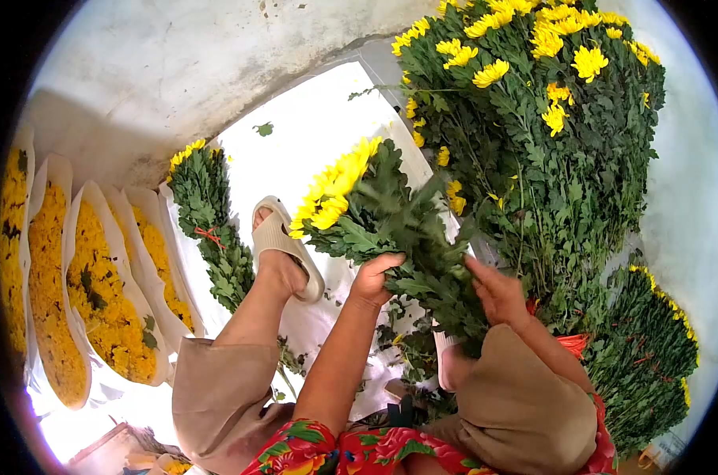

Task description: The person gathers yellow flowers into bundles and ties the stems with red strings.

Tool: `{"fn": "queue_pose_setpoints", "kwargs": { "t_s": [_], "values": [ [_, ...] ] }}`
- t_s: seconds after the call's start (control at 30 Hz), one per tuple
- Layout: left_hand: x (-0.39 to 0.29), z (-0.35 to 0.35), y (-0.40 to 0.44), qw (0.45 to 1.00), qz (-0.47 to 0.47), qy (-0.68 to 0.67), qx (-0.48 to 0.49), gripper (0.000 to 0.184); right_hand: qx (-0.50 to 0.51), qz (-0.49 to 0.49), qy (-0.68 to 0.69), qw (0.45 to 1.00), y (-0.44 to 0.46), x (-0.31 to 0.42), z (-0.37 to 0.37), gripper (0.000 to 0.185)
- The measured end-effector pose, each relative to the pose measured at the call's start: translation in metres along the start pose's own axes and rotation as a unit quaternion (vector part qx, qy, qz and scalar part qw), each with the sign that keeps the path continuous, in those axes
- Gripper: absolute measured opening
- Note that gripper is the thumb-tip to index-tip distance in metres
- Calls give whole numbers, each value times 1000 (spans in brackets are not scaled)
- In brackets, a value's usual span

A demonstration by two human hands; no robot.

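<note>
A leafy bunch of yellow chrysanthemums (391,226) lies across the space between my knees, its blooms pointing to the upper left. My left hand (377,279) is wrapped around the bunch below the flower heads. At the right side of the same bunch is my right hand (493,291), its fingertips against the leaves and stems near its lower end. Some leaves in the middle are blurred. The stem ends are hidden among the foliage and by my knee.
A tied bunch (210,218) lies left of my foot on the white sheet (296,119). Paper-wrapped yellow flowers (106,293) line the far left. A large heap of chrysanthemums (549,158) stands at the right, with tied bunches (640,360) below it and red ties (573,344) nearby.
</note>
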State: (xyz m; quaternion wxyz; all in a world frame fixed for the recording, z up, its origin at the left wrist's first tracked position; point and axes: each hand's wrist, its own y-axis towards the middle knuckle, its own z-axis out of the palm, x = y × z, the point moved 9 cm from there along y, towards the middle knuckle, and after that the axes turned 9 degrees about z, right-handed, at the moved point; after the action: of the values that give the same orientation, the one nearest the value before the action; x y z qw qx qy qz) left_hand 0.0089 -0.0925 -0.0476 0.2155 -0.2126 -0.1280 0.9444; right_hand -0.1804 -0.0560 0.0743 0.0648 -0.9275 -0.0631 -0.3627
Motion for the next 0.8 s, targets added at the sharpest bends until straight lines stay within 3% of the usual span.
{"fn": "queue_pose_setpoints", "kwargs": {
  "t_s": [0.03, 0.1, 0.17, 0.23, 0.37, 0.43, 0.57, 0.6, 0.63, 0.67, 0.7, 0.77, 0.8],
  "values": [
    [0, 3, 0, 1000, 0, 1, 1, 39, -1, 0, 1, 1000, -4, 0, 1, 53],
    [-1, 13, 1, 1000, 5, -13, 27, 45, 95, 81, -41, 991, -10, -8, 19, 55],
    [1, 14, -2, 999, 4, -21, 28, 47, 66, 37, -51, 996, -12, -4, 17, 61],
    [4, 15, -5, 999, 3, -28, 30, 48, 83, -9, -154, 985, -17, 1, 21, 71],
    [13, 4, -10, 999, 12, -45, 16, 47, 86, -25, -151, 985, -25, 15, 13, 77],
    [20, -29, -11, 999, 28, 7, -17, 48, 147, -38, -235, 960, -33, 21, 22, 75],
    [9, -9, -9, 990, 73, 91, 75, 47, 193, -93, -220, 952, -45, 20, 34, 74],
    [11, -11, -4, 993, 54, 108, 11, 45, 179, -81, -228, 954, -39, 22, 30, 74],
    [9, -7, -4, 989, 38, 128, -57, 43, 234, -51, -217, 946, -36, 19, 37, 73],
    [5, 12, -4, 988, 55, 138, -50, 37, 288, -25, -204, 935, -37, 14, 43, 72],
    [8, 18, 1, 988, 54, 139, -40, 37, 280, -22, -208, 937, -35, 7, 38, 72],
    [11, 16, 6, 991, 43, 116, -58, 40, 299, -53, -52, 951, -31, 0, 28, 74],
    [12, 13, 9, 992, 40, 108, -43, 40, 304, -57, -66, 949, -22, -2, 13, 66]
  ]
}}
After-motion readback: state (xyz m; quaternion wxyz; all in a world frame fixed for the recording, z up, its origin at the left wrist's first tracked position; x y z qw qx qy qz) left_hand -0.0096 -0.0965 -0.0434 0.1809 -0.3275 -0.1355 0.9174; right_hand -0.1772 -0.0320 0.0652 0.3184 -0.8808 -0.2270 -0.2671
